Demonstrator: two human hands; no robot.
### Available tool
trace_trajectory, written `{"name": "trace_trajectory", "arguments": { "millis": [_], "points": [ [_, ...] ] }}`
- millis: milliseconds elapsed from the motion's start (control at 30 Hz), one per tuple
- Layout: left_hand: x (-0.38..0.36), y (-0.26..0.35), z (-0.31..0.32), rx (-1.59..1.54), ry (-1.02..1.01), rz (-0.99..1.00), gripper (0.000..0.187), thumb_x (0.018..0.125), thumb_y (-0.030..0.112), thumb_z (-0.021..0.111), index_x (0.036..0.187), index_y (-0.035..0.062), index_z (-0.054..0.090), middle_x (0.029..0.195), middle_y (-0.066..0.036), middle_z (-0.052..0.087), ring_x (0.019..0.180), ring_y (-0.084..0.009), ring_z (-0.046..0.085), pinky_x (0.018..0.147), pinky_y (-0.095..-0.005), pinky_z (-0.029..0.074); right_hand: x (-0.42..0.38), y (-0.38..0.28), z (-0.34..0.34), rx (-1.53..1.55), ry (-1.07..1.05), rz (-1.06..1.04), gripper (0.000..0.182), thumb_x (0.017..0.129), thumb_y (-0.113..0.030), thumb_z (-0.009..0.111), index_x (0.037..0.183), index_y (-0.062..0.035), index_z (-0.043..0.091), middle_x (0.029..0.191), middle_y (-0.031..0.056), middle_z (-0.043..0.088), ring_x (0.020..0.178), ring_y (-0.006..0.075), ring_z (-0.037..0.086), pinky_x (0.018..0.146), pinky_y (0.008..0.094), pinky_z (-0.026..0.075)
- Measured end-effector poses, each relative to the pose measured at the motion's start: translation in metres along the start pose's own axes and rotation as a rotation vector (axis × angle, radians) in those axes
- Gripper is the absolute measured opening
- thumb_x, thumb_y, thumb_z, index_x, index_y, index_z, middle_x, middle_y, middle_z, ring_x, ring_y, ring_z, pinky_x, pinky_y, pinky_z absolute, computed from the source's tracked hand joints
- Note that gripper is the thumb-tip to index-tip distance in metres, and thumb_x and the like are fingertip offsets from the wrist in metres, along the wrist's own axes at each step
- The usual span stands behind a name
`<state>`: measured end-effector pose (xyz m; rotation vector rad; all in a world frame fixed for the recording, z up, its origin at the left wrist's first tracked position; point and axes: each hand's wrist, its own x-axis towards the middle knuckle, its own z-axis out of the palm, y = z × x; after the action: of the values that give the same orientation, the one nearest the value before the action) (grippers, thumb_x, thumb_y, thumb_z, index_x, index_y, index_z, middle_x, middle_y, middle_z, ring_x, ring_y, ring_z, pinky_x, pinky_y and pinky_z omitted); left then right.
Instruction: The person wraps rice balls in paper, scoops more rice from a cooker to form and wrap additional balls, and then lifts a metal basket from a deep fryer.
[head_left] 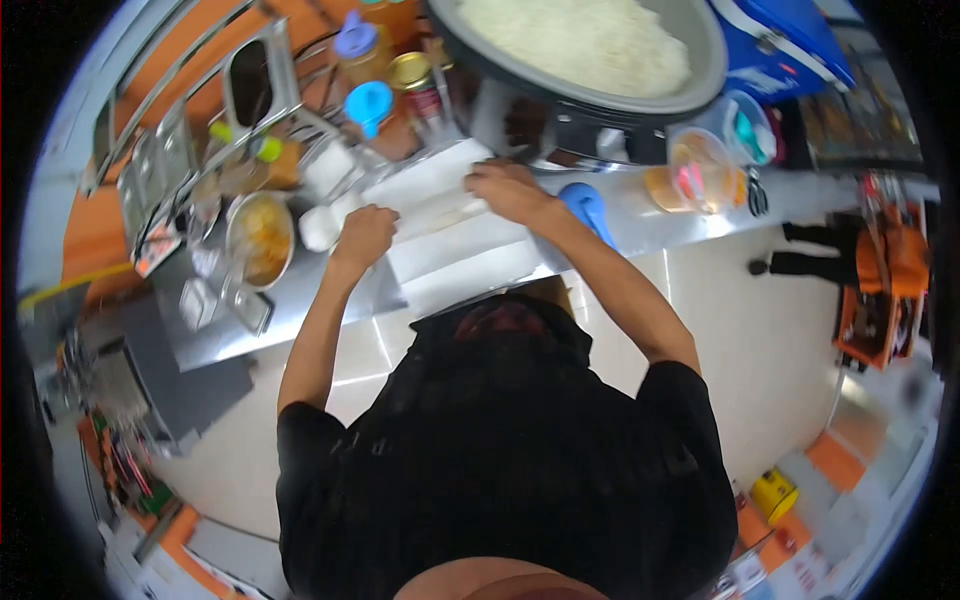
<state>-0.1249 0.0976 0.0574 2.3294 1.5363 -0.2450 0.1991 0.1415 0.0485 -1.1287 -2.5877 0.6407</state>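
Observation:
White paper sheets lie on the metal counter in front of me, with fold lines or overlapping edges across them. My left hand is closed at the left edge of the paper, fingers curled down onto it. On the right side, my right hand pinches the paper's upper right part. A faint pale strip shows on the paper between the hands; I cannot make out what it is. A blue rice paddle rests just right of my right forearm.
A large cooker of white rice stands behind the paper. To the left are a bowl of yellow food, metal containers and sauce bottles. Plastic tubs sit at right. Another person stands far right.

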Motion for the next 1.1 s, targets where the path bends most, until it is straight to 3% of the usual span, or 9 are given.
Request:
{"name": "trace_trajectory", "arguments": {
  "millis": [100, 233, 267, 333, 533, 700, 767, 967, 1100],
  "points": [
    [-0.016, 0.006, -0.016, -0.048, -0.201, 0.004, 0.043, 0.09, 0.024, 0.071, 0.126, 0.0004, 0.069, 0.109, -0.021, 0.075, 0.107, -0.0393, 0.069, 0.097, -0.0513, 0.052, -0.012, 0.003, 0.001, 0.033, 0.055, -0.06, 0.016, 0.087, -0.001, 0.059, 0.096, -0.0085, 0.07, 0.102, 0.0117, 0.069, 0.106, 0.0337, 0.066, 0.094, 0.0478, 0.052],
    [0.002, 0.062, -0.012, -0.167, 0.44, 0.263, 0.05, 0.1, 0.028, 0.064, 0.143, 0.0024, 0.059, 0.115, -0.031, 0.071, 0.107, -0.0469, 0.068, 0.099, -0.0529, 0.052, -0.021, -0.018, -0.01, 0.061, 0.125, -0.035, 0.015, 0.089, -0.003, 0.061, 0.095, -0.0099, 0.072, 0.097, 0.0061, 0.067, 0.103, 0.0269, 0.063, 0.095, 0.0437, 0.045],
    [0.014, 0.076, -0.018, -0.17, 0.441, 0.253, 0.05, 0.1, 0.028, 0.064, 0.143, 0.0024, 0.059, 0.115, -0.031, 0.071, 0.107, -0.0469, 0.068, 0.099, -0.0529, 0.052, -0.02, -0.019, -0.008, 0.063, 0.118, -0.041, 0.015, 0.089, -0.003, 0.061, 0.095, -0.0099, 0.072, 0.097, 0.0061, 0.067, 0.103, 0.0269, 0.063, 0.095, 0.0437, 0.045],
    [0.034, 0.096, -0.024, -0.363, -0.018, 0.085, 0.042, 0.102, 0.028, 0.062, 0.137, 0.0037, 0.065, 0.115, -0.03, 0.071, 0.107, -0.048, 0.067, 0.098, -0.0545, 0.051, -0.024, -0.02, -0.008, 0.06, 0.239, -0.043, 0.012, 0.088, -0.005, 0.065, 0.094, -0.0105, 0.073, 0.095, 0.0061, 0.066, 0.1, 0.0266, 0.063, 0.091, 0.0441, 0.046],
    [0.039, 0.084, -0.009, -0.536, 0.018, 0.131, 0.033, 0.107, 0.026, 0.055, 0.113, 0.0001, 0.074, 0.099, -0.029, 0.072, 0.097, -0.0512, 0.066, 0.09, -0.0568, 0.051, -0.063, -0.067, -0.004, 0.097, 0.547, 0.24, 0.018, 0.085, -0.006, 0.072, 0.103, -0.0071, 0.072, 0.097, 0.0081, 0.064, 0.098, 0.0293, 0.062, 0.088, 0.045, 0.048],
    [0.039, 0.088, -0.01, -0.558, 0.007, 0.149, 0.032, 0.107, 0.026, 0.054, 0.112, -0.0005, 0.073, 0.097, -0.03, 0.07, 0.094, -0.0525, 0.065, 0.086, -0.0581, 0.05, -0.096, -0.113, 0.059, 0.035, 0.162, 0.085, 0.062, 0.089, -0.023, 0.074, 0.144, -0.0004, 0.055, 0.146, 0.0186, 0.052, 0.14, 0.0362, 0.047, 0.115, 0.0546, 0.037],
    [0.038, 0.092, -0.01, -0.544, -0.004, 0.147, 0.032, 0.107, 0.025, 0.055, 0.113, -0.0003, 0.073, 0.097, -0.03, 0.071, 0.094, -0.0525, 0.065, 0.087, -0.0578, 0.05, -0.099, -0.121, 0.068, -0.016, 0.031, 0.133, 0.081, 0.092, -0.041, 0.072, 0.155, 0.0011, 0.043, 0.165, 0.0213, 0.034, 0.157, 0.0347, 0.027, 0.125, 0.0618, 0.02],
    [0.028, 0.108, -0.018, -0.504, -0.065, 0.083, 0.03, 0.108, 0.024, 0.05, 0.105, -0.0009, 0.067, 0.093, -0.031, 0.071, 0.096, -0.0498, 0.068, 0.086, -0.0583, 0.052, -0.087, -0.114, 0.078, -0.156, -0.069, 0.077, 0.085, 0.096, -0.056, 0.063, 0.158, -0.0001, 0.042, 0.167, 0.0177, 0.033, 0.158, 0.0345, 0.024, 0.127, 0.0631, 0.014],
    [0.018, 0.113, -0.003, -0.45, -0.007, 0.082, 0.037, 0.107, 0.023, 0.054, 0.131, -0.004, 0.063, 0.1, -0.033, 0.07, 0.094, -0.0524, 0.066, 0.087, -0.0585, 0.05, -0.081, -0.116, 0.084, -0.187, -0.096, 0.104, 0.083, 0.099, -0.056, 0.06, 0.158, -0.0007, 0.042, 0.166, 0.0167, 0.036, 0.159, 0.034, 0.023, 0.127, 0.0638, 0.013]
  ]
}}
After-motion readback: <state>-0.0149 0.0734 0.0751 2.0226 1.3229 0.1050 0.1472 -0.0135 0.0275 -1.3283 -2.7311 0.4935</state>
